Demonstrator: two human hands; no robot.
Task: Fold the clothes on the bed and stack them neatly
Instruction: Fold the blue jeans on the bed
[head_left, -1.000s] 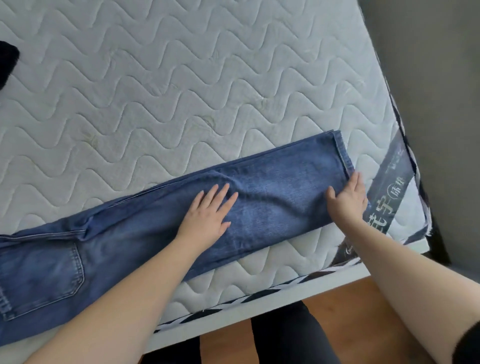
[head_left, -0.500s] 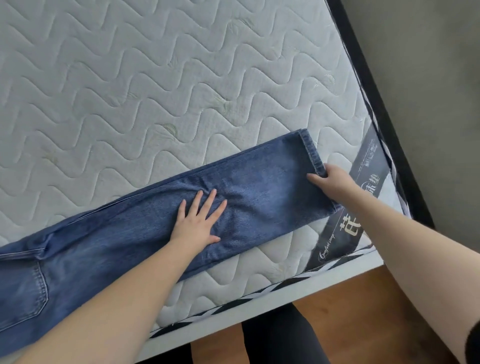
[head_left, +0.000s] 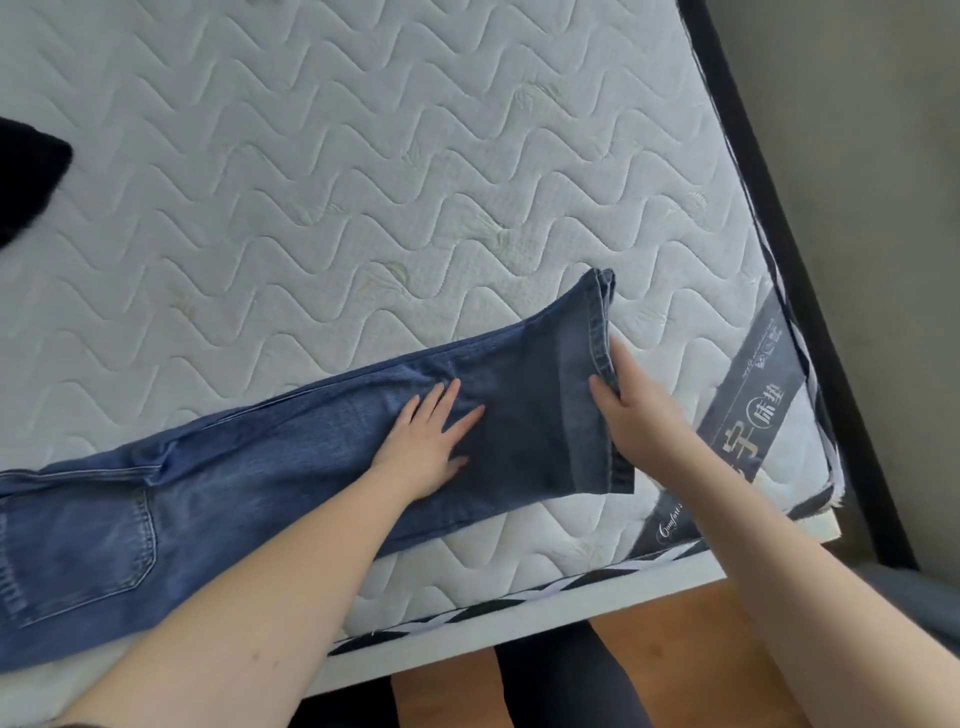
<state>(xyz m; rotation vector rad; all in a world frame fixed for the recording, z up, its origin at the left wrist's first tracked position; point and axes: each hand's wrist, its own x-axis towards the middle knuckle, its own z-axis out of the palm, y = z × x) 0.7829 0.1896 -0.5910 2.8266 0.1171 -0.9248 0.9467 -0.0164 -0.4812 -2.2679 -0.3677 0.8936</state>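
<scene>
Bedroom bits, non-task
Wood floor (head_left: 670, 631) under the bed's near edge; grey wall (head_left: 857, 156) at right; dark label (head_left: 753, 410) w/ white lettering on mattress corner.

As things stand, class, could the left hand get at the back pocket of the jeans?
Probably yes. The left hand lies flat on the jeans, and the pocket sits uncovered further left on the same side, with only bare denim between them. The right hand grips the hem.

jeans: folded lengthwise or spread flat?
Folded lengthwise: the jeans lie as one leg-wide strip with two hems stacked at the right hand. No crosswise fold yet; the left hand presses flat mid-leg.
</scene>
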